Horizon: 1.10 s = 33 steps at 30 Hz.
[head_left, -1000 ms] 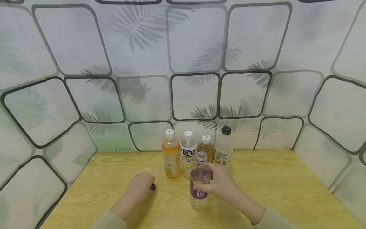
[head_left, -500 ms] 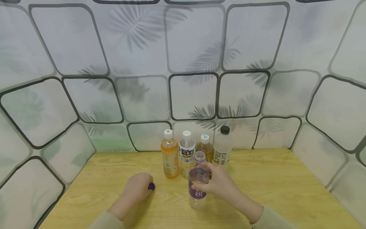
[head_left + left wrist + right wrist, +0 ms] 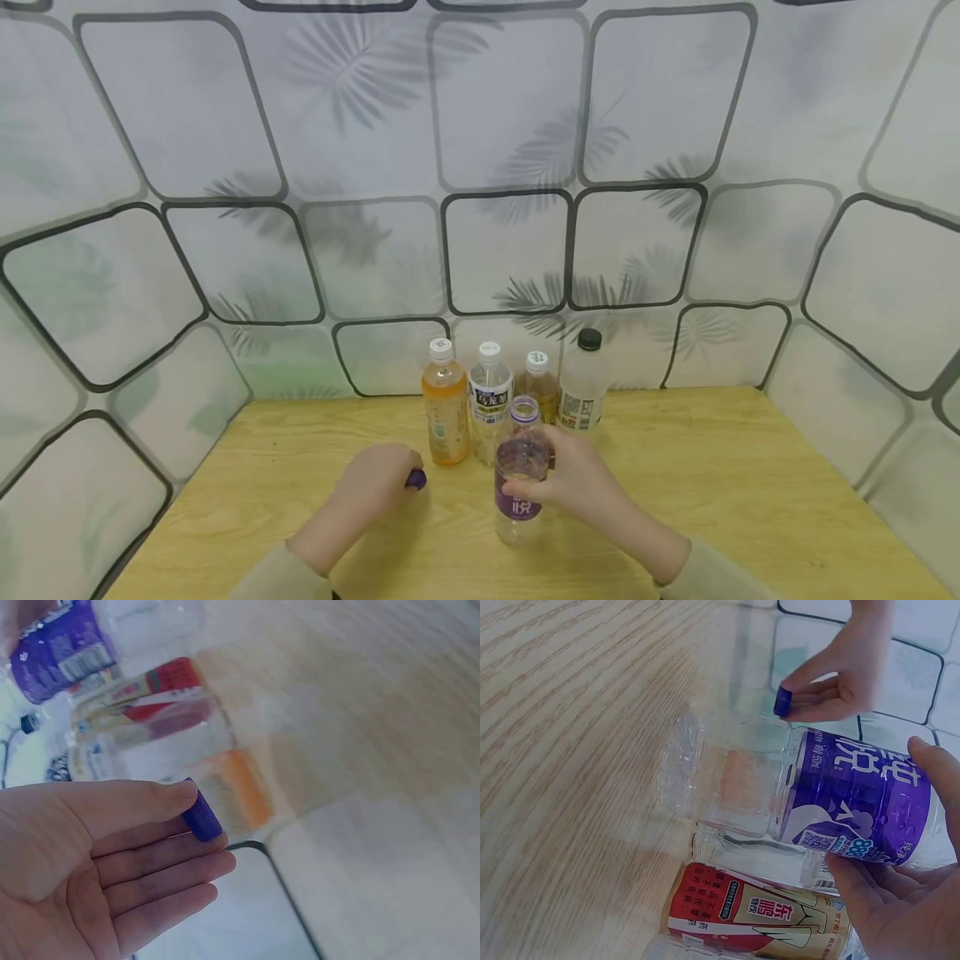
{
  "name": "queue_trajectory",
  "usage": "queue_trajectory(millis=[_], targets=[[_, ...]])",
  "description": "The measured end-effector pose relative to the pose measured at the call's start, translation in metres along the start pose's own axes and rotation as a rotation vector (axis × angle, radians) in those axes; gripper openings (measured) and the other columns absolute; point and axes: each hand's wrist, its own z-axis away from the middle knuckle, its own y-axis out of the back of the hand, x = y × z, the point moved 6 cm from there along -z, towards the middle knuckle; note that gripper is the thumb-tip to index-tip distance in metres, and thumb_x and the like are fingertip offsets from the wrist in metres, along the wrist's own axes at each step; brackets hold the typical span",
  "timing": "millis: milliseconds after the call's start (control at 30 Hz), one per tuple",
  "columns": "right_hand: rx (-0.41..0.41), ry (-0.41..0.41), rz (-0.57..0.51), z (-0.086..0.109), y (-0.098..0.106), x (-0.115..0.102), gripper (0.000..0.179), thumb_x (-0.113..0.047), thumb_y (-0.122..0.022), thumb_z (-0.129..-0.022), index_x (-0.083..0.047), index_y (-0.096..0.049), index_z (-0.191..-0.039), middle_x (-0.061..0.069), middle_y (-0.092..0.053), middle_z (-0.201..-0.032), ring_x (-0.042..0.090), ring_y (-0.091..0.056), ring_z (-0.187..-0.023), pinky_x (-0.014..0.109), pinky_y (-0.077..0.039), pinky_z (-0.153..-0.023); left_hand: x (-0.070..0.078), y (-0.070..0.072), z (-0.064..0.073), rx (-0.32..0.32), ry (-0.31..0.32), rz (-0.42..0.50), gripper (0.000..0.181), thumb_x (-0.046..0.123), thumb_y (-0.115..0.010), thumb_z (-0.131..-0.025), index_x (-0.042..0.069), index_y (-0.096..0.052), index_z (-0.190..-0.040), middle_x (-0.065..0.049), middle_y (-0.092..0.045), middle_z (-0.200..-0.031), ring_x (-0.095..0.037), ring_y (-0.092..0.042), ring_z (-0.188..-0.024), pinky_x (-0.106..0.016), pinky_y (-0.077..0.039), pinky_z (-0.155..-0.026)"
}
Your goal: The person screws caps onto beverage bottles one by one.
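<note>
My left hand (image 3: 381, 483) pinches a purple bottle cap (image 3: 202, 814) between thumb and forefinger; the other fingers lie fairly straight in the left wrist view. To the right, my right hand (image 3: 573, 475) grips a clear plastic bottle (image 3: 517, 504) with a purple label. This bottle is upright, and its mouth (image 3: 524, 408) is bare of a cap. Seen from the right wrist, thumb and fingers wrap the upper part of the purple label (image 3: 855, 795). The cap is left of the bottle, apart from it. Whether the bottle's base touches the table cannot be told.
Behind the held bottle stand an orange drink bottle (image 3: 447, 417), a clear bottle with a white-and-dark label (image 3: 491, 400), a brown drink bottle (image 3: 538, 390) and a black-capped bottle (image 3: 583, 383). A patterned cloth wall (image 3: 510, 250) rises behind the wooden table (image 3: 712, 492).
The left hand with the cap has moved right and slightly forward, closer to the orange bottle. My right hand keeps its hold on the purple-labelled bottle, nearly still.
</note>
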Motion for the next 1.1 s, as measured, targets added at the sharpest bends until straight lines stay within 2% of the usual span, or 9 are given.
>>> queue_trajectory(millis=[300,400,667,767,1000,1100], targets=[[0.006,0.005,0.016,0.000,0.000,-0.002,0.059,-0.027,-0.098,-0.073,0.000,-0.069,-0.117,0.010,-0.077,-0.106,0.018,-0.074,-0.092,0.022,-0.062,-0.077,0.021,0.021,-0.002,0.042,-0.063,-0.043,0.035,0.016,-0.087,-0.087,0.016,-0.059,-0.067,0.005,-0.052,-0.065,-0.012,-0.041,-0.060,-0.029,-0.032,-0.055],[0.003,0.005,0.026,0.000,0.000,-0.002,0.058,-0.027,-0.098,-0.073,-0.001,-0.069,-0.116,0.010,-0.077,-0.107,0.018,-0.074,-0.093,0.023,-0.062,-0.078,0.027,0.030,-0.002,0.066,-0.095,-0.043,0.036,0.015,-0.086,-0.088,0.017,-0.057,-0.066,0.005,-0.052,-0.064,-0.012,-0.042,-0.058,-0.029,-0.034,-0.053],[0.002,-0.002,0.024,0.000,-0.001,-0.002,0.057,-0.026,-0.098,-0.074,-0.001,-0.069,-0.117,0.010,-0.076,-0.107,0.020,-0.074,-0.093,0.023,-0.062,-0.077,0.047,0.049,0.000,0.091,-0.171,-0.082,0.026,0.019,-0.089,-0.086,0.016,-0.067,-0.071,0.006,-0.062,-0.067,-0.009,-0.051,-0.059,-0.028,-0.044,-0.053],[0.004,0.009,0.019,0.000,-0.001,-0.003,0.056,-0.025,-0.098,-0.074,-0.002,-0.069,-0.116,0.010,-0.076,-0.107,0.020,-0.074,-0.093,0.023,-0.062,-0.077,0.054,0.055,0.000,0.089,-0.189,-0.084,0.026,0.021,-0.088,-0.088,0.015,-0.068,-0.072,0.006,-0.062,-0.067,-0.009,-0.051,-0.059,-0.027,-0.045,-0.053],[0.004,0.025,0.010,0.000,-0.001,-0.001,0.056,-0.026,-0.098,-0.075,-0.002,-0.069,-0.117,0.009,-0.076,-0.108,0.020,-0.074,-0.094,0.023,-0.062,-0.078,0.066,0.069,0.001,0.134,-0.236,-0.072,0.022,0.024,-0.087,-0.089,0.019,-0.069,-0.078,0.007,-0.066,-0.071,-0.007,-0.057,-0.063,-0.027,-0.048,-0.057],[0.006,0.036,0.019,0.000,-0.001,0.000,0.056,-0.026,-0.098,-0.075,-0.002,-0.069,-0.117,0.009,-0.077,-0.107,0.020,-0.074,-0.093,0.023,-0.061,-0.078,0.070,0.076,0.000,0.146,-0.241,-0.048,0.024,0.024,-0.087,-0.089,0.019,-0.068,-0.076,0.009,-0.063,-0.070,-0.007,-0.054,-0.063,-0.026,-0.045,-0.056]])
